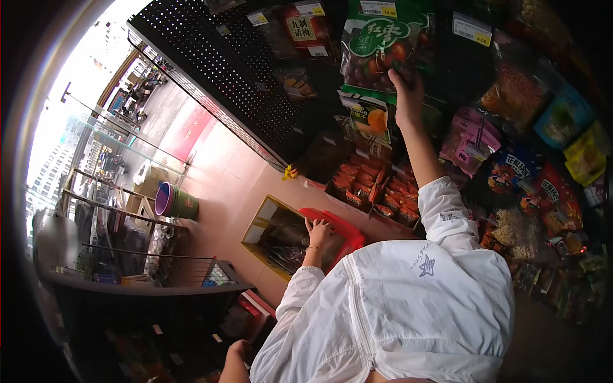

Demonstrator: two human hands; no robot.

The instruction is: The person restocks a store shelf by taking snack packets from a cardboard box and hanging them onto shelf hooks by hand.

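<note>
My right hand (410, 99) is raised to the display wall and grips the lower edge of a green bag of red dates (377, 48), one finger lying over its front. The bag hangs below a price tag; whether it is still on its hook is hidden. Low down, my left hand (321, 233) has its fingers curled over a bright red plastic item (348, 235), whose exact kind I cannot make out. Beside that hand stands an open cardboard box (265, 220) with dark, clear-wrapped contents.
Snack packets hang around the right hand, including a pink bag (471, 140). Boxes of small red packets (357, 182) sit below. A black perforated panel (236, 76) rises at left. A purple-and-green bucket (175, 201) stands by the entrance. Bare skin shows at the bottom left.
</note>
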